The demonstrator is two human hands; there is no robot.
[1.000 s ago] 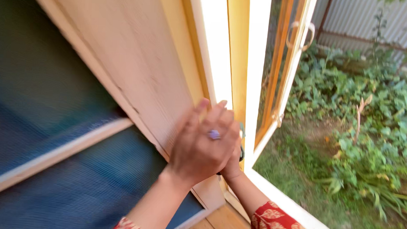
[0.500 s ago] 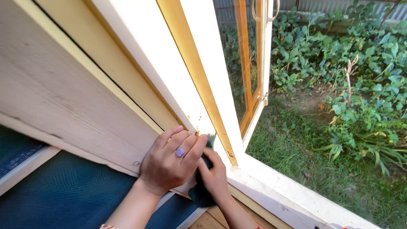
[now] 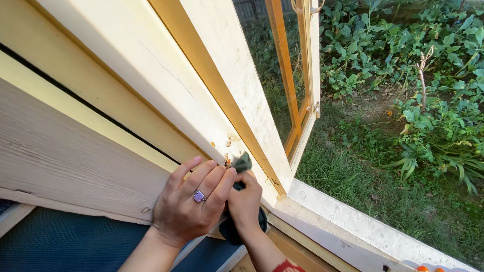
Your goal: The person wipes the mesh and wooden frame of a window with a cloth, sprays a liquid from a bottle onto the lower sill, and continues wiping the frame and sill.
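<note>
Head-camera view looked down along a pale wooden window frame slanting across the scene. At lower left lay a dark blue mesh panel. The left hand rested flat against the frame's lower boards, fingers loose and spread, gripping nothing, a purple-stoned ring on one finger. Just beside it, touching it, the right hand was clenched around a dark green cloth, whose tip was pressed to the frame beside some small orange-brown spots. Further right, an open glazed sash with a metal handle swung outward over grass and leafy plants, above the white sill.
</note>
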